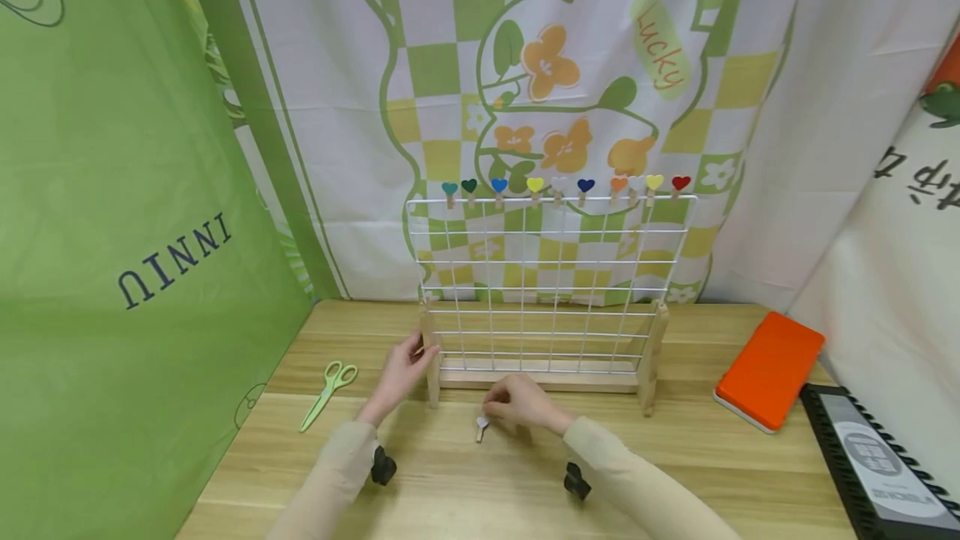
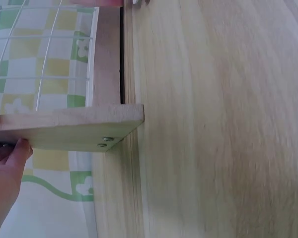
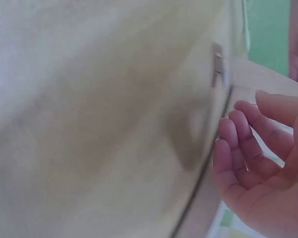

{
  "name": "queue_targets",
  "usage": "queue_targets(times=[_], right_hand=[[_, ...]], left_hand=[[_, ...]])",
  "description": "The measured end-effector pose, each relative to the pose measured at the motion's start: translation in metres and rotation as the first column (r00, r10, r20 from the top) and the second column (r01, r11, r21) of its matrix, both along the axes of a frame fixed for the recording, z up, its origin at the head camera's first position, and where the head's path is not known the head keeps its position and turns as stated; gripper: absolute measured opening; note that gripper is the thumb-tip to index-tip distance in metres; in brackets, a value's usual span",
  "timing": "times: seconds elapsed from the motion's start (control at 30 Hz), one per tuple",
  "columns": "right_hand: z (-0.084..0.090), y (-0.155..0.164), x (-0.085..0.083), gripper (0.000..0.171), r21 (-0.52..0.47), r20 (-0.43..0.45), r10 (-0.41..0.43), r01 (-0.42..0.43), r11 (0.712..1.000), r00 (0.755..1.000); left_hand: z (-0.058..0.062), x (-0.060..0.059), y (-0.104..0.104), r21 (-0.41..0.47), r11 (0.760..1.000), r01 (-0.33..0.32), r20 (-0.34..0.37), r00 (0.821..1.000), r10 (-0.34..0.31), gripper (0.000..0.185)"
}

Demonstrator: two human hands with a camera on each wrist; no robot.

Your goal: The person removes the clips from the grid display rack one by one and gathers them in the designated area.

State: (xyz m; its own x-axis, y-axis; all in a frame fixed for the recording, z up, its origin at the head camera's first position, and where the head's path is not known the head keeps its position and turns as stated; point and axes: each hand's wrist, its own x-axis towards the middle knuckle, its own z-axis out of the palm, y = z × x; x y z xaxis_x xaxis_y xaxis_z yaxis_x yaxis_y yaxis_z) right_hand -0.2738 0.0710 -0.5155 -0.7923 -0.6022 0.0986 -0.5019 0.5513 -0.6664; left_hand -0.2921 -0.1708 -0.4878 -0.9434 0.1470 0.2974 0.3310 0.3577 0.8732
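Clothespin (image 1: pixel 482 426), small and pale, lies on the wooden table (image 1: pixel 465 490) just in front of the rack, touching or just beside the fingertips of our right hand (image 1: pixel 521 403). Going left to right in the head view, we see green scissors (image 1: pixel 328 392) near the table's left edge, then our left hand (image 1: pixel 403 371) gripping the left wooden upright of the wire grid rack (image 1: pixel 551 286). The left wrist view adds what the head view cannot: thumb and fingers pinching that wooden foot (image 2: pixel 69 128). Our right hand's fingers curl loosely; the blurred right wrist view shows them empty, the peg (image 3: pixel 218 64) lying apart. Heart-topped pegs (image 1: pixel 558 184) line the rack's top. An orange case (image 1: pixel 771 367) sits at right.
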Motion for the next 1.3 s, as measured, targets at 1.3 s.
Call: queue_targets(times=[1.3], right_hand=[[0.330, 0.011, -0.019, 0.013, -0.132, -0.657, -0.044, -0.057, 0.990, 0.753]], left_hand=[[-0.024, -0.008, 0.003, 0.195, 0.978, -0.074, 0.049, 0.997, 0.065, 0.044]])
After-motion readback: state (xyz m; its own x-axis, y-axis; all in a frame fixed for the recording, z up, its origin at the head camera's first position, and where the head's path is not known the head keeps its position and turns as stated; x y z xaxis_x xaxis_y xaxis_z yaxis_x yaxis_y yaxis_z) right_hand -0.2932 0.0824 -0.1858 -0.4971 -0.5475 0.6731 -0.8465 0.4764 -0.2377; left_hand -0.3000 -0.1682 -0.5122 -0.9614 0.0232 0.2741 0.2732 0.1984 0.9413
